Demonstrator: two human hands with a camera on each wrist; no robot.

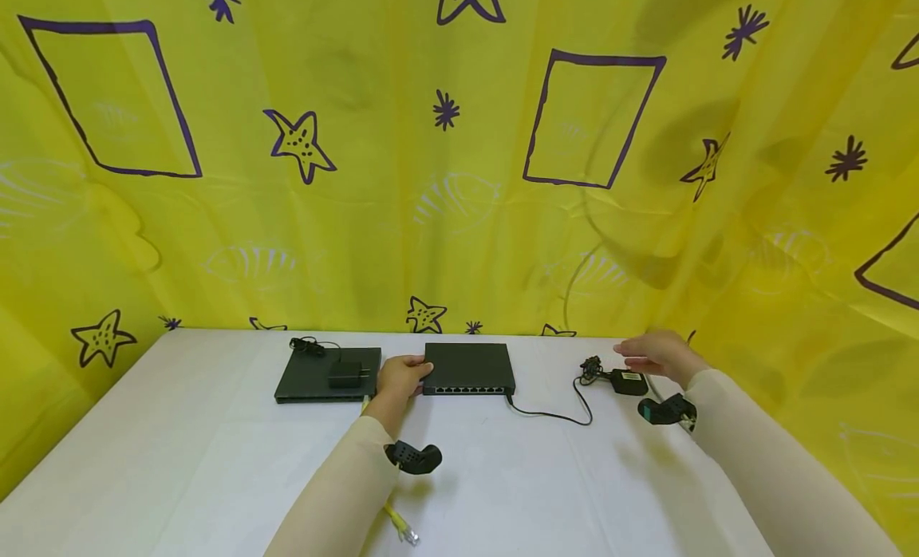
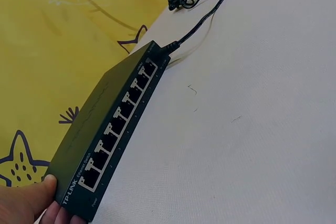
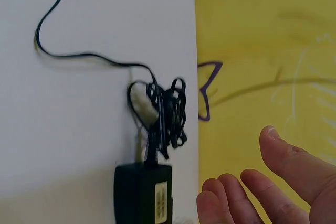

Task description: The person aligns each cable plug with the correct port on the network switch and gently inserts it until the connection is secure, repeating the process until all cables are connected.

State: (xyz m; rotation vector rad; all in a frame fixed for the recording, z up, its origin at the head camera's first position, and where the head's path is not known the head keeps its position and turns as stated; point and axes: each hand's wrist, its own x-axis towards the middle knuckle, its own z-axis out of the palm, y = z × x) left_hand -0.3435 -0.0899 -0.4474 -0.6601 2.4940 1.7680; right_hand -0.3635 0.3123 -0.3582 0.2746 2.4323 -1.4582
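Note:
A dark TP-LINK Ethernet switch (image 1: 470,368) sits near the back of the white table, its row of ports facing front. My left hand (image 1: 402,376) grips its left end, thumb on top and fingers underneath, as the left wrist view shows. A black cable (image 2: 202,22) is plugged in at the far right of the port face and runs to a bundled coil (image 3: 170,114) and a black power adapter (image 1: 629,382). Just above and behind the adapter hovers my right hand (image 1: 662,355), fingers spread and holding nothing.
Left of my left hand lies a second dark switch (image 1: 297,385), with another adapter (image 1: 345,374) and bundled cord on top. A yellow network cable (image 1: 396,519) with a clear plug passes under my left forearm. A yellow patterned curtain (image 1: 373,222) hangs behind the table.

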